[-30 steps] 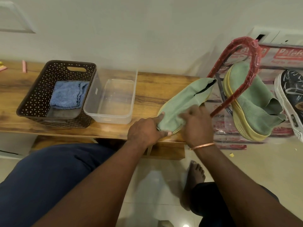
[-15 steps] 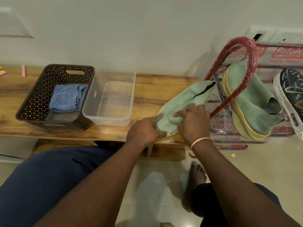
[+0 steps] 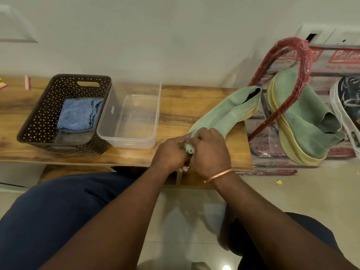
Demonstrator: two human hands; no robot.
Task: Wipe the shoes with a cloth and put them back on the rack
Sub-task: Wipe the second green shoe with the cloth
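Lying on bench (image 3: 179,106): green knit shoe (image 3: 229,112), yellow sole, cloth (image 3: 188,148) at toe.

A wooden table (image 3: 185,102) runs across the middle of the frame. At the left on it stands a brown perforated basket (image 3: 39,121) with a folded blue cloth (image 3: 78,114) inside. A clear plastic container (image 3: 136,139) sits just beside the basket on its right. Right of centre, a green shoe (image 3: 228,114) lies on the table, its opening toward the upper right. The left grip (image 3: 169,154) grips the toe end. The right grip (image 3: 210,149), with a copper bangle (image 3: 220,174) at the wrist, curls over the toe; what it holds is hidden. A small pale wad (image 3: 188,148) shows between them. At the right edge stands a red-framed rack (image 3: 292,75) holding a second green shoe (image 3: 303,117) and a dark shoe (image 3: 348,98).
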